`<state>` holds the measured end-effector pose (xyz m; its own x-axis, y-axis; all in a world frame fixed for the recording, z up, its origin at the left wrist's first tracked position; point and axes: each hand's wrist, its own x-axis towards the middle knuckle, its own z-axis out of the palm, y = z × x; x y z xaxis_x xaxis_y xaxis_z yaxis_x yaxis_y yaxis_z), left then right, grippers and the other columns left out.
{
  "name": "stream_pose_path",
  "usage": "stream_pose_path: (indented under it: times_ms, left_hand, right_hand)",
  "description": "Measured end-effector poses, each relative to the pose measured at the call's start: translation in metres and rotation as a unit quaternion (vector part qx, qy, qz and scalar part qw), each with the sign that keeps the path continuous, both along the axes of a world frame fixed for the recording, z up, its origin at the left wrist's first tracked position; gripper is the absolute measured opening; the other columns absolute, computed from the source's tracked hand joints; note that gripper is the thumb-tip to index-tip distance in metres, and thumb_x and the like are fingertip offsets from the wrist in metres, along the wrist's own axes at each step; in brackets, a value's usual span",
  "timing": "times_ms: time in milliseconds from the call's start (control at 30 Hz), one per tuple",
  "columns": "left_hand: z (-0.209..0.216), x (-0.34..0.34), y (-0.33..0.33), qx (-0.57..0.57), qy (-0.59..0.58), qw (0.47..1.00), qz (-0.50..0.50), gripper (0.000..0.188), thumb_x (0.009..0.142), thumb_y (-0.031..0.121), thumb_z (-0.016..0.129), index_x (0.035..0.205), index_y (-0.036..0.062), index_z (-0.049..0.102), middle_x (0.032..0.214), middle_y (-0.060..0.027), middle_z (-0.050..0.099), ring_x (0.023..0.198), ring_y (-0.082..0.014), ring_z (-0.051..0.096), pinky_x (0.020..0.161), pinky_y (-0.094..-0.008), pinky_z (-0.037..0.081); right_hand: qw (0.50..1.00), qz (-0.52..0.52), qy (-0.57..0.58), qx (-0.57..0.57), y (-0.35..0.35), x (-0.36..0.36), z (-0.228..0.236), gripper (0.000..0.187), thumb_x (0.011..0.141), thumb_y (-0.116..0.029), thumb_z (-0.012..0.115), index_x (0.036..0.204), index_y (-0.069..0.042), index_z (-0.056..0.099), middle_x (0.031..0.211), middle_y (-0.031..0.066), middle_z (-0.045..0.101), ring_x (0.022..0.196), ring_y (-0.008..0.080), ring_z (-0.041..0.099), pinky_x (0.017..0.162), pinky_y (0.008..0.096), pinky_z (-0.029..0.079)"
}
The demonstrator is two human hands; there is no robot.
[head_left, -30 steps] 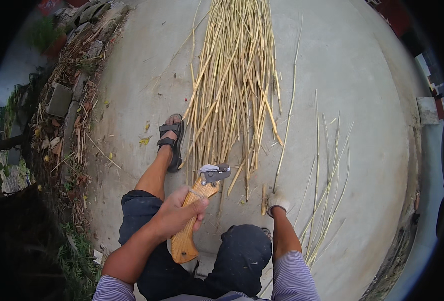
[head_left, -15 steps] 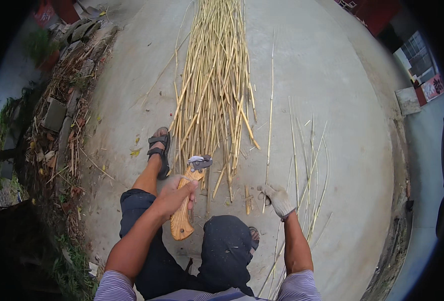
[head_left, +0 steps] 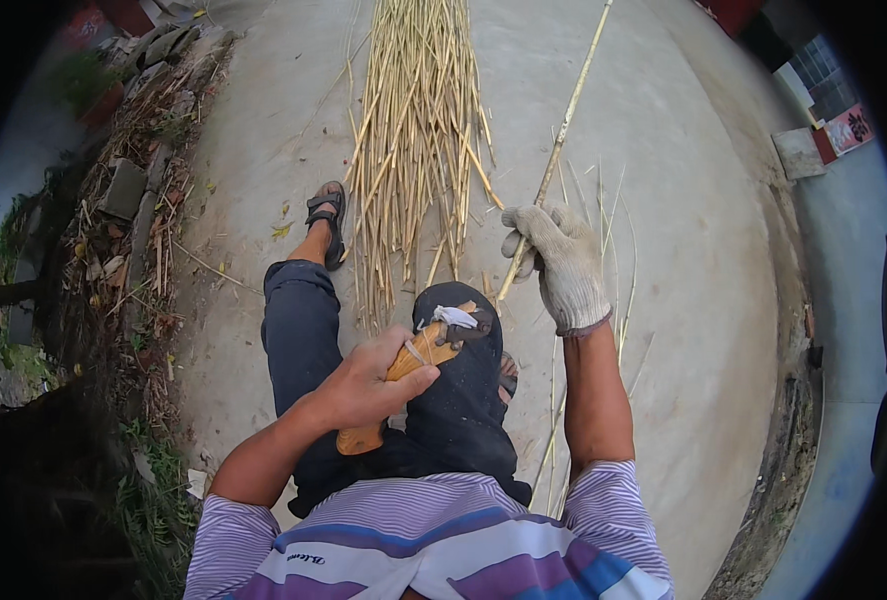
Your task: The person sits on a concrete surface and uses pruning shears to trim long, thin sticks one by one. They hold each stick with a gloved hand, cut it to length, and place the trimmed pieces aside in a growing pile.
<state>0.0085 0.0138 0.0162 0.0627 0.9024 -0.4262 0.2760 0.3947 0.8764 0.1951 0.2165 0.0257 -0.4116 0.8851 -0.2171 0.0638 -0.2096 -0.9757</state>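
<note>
My bare left hand (head_left: 371,378) is closed around a tool with a curved wooden handle (head_left: 361,440). The tool's dark metal head has white material wrapped at it, and it sits over my right knee. A white knit glove covers my right hand (head_left: 568,265), which grips a long thin cane stalk (head_left: 575,105) close to its lower end. That stalk slants up and away to the right, its near end just beside my knee and apart from the tool. Ahead of me lies a big pile of yellowish cane stalks (head_left: 418,130) on the concrete.
Several thinner stalks (head_left: 618,250) lie on the concrete floor (head_left: 703,300) to my right. My sandalled left foot (head_left: 327,215) stands beside the pile. Along the left runs a strip of rubble, bricks and dry leaves (head_left: 128,190). A wall (head_left: 843,330) bounds the right side.
My right hand has lifted the stalk off the ground and brought it closer. My left hand has moved right with the wooden-handled tool, now tilted toward the stalk's end.
</note>
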Motion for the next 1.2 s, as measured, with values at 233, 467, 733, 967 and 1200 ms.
stream_pose_path:
  times_ms: [233,467,733,967,1200]
  left_hand:
    - [0.024,0.008,-0.03,0.024,0.027,0.999,0.007,0.044,0.095,0.034,0.07,0.113,-0.002,0.051,0.078,-0.0124,0.063,0.07,-0.0192,0.064,0.065,-0.0355,0.052]
    - [0.018,0.004,-0.052,0.052,0.036,0.998,0.006,0.041,0.095,0.031,0.07,0.11,-0.001,0.051,0.078,-0.0112,0.062,0.059,-0.0154,0.061,0.056,-0.0325,0.051]
    - [0.021,-0.002,-0.054,0.017,-0.011,0.999,0.041,0.037,0.093,0.03,0.073,0.104,-0.0001,0.054,0.075,-0.0071,0.063,0.055,-0.0108,0.059,0.052,-0.0263,0.049]
    - [-0.003,-0.006,-0.069,0.149,0.133,0.98,0.005,0.036,0.086,0.027,0.079,0.098,0.0011,0.058,0.073,-0.009,0.061,0.063,-0.0128,0.06,0.058,-0.032,0.048]
    - [-0.008,-0.009,-0.08,0.065,0.034,0.996,-0.049,0.036,0.085,0.023,0.083,0.1,0.001,0.059,0.074,-0.0026,0.061,0.057,-0.0085,0.058,0.052,-0.0245,0.046]
  right_hand:
    - [0.999,0.014,-0.015,0.046,-0.045,-0.005,0.017,0.028,0.094,-0.027,0.069,0.092,0.001,0.07,0.071,0.0066,0.067,0.055,0.009,0.057,0.05,0.0224,0.045]
    - [0.998,0.025,-0.036,0.051,-0.067,-0.009,0.023,0.028,0.094,-0.029,0.07,0.092,-0.001,0.069,0.072,0.0053,0.068,0.056,0.0073,0.058,0.051,0.0212,0.047]
    - [0.998,0.056,-0.023,0.014,-0.092,-0.013,0.008,0.027,0.095,-0.029,0.069,0.086,-0.004,0.064,0.068,-0.0007,0.057,0.054,0.0055,0.054,0.049,0.023,0.044]
    - [0.99,0.067,-0.112,0.051,-0.111,0.003,0.001,0.028,0.094,-0.03,0.068,0.089,-0.002,0.064,0.069,0.001,0.061,0.057,0.0071,0.057,0.053,0.0255,0.045]
    - [0.99,0.061,-0.122,-0.019,-0.14,0.022,-0.012,0.026,0.093,-0.028,0.069,0.089,-0.003,0.065,0.064,-0.0001,0.06,0.056,0.0069,0.056,0.051,0.0251,0.045]
